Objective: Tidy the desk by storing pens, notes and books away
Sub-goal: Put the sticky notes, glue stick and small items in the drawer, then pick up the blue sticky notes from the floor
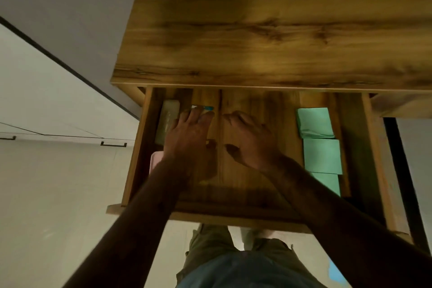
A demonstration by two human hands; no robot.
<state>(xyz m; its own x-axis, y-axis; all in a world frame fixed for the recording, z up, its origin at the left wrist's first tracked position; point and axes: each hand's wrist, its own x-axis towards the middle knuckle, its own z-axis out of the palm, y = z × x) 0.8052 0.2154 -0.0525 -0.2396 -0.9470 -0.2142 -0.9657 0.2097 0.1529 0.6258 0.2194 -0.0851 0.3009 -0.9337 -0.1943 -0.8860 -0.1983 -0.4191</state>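
Note:
The wooden drawer (233, 214) is pulled out under the desk top (268, 30). My left hand (189, 138) lies palm down in a narrow left compartment, its fingertips over a blue pen (207, 108). Whether the fingers grip the pen is hidden. A yellow tip (203, 182) shows below the same wrist. My right hand (251, 140) hovers over the bare middle compartment, fingers apart and holding nothing. Three green note pads (321, 155) lie in a row in the right compartment.
A pale oblong object (167, 121) fills the far-left slot, and a pink item (155, 161) peeks out beside my left wrist. A dark metal desk leg (402, 170) stands at the right. White cabinet fronts with black handles (113, 144) are at the left.

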